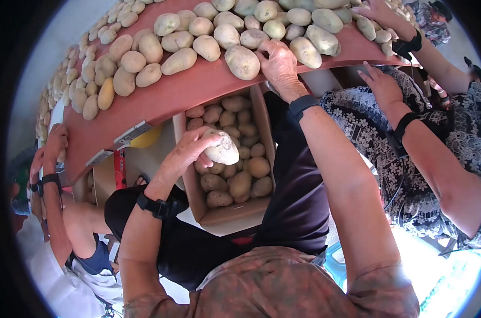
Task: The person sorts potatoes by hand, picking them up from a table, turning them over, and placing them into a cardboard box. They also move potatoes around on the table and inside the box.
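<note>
Two hands, one potato held, one cardboard box.
My left hand (190, 150) grips one pale oval potato (222, 148) above the brown open cardboard box (199, 197) of potatoes. My right hand (281, 64), fingers curled, is at one large tan potato (242, 62) on the red table (161, 95)'s near edge; can't tell its grip.

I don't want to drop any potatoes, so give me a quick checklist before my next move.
Left hand gripping the held potato: ok.
Open-topped box below it in view: ok.
Right hand at the table-edge potato: ok.
Right hand's grip secure: cannot tell, fingertips partly hidden.
Co-worker's raised hand apart from yours: ok.
Depth of potatoes in the box: cannot tell.
</note>
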The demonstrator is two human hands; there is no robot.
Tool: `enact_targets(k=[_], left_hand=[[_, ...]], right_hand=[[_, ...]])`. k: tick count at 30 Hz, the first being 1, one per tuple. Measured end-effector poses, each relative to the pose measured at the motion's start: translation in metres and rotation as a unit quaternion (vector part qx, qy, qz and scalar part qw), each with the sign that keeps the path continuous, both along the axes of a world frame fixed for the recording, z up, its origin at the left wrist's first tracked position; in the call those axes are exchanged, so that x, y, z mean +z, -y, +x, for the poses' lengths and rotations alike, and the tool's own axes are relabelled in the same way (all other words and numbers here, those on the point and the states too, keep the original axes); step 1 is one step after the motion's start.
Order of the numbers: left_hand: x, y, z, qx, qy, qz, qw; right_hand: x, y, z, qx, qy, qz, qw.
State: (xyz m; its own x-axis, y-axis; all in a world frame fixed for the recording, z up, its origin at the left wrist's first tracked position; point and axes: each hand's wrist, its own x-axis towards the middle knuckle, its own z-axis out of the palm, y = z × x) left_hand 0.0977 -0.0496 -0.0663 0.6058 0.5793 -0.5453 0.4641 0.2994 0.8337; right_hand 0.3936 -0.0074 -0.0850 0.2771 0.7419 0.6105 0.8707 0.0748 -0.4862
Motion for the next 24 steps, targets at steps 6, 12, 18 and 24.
enact_targets(k=[6, 12, 18, 24], left_hand=[[-0.013, -0.002, 0.000, -0.066, -0.078, 0.001, 0.995], [-0.058, -0.015, 0.015, -0.010, -0.066, -0.061, 0.996], [-0.098, -0.010, 0.055, 0.124, -0.057, -0.081, 0.987], [-0.129, -0.004, 0.064, 0.202, 0.088, -0.075, 0.972]], right_hand=[[0.005, 0.000, 0.000, 0.008, -0.017, -0.041, 0.999], [0.009, -0.001, -0.001, 0.023, -0.013, -0.035, 0.999], [0.007, -0.003, 0.002, 0.026, -0.009, -0.018, 0.999], [0.008, -0.001, 0.002, 0.028, 0.000, -0.019, 0.999]])
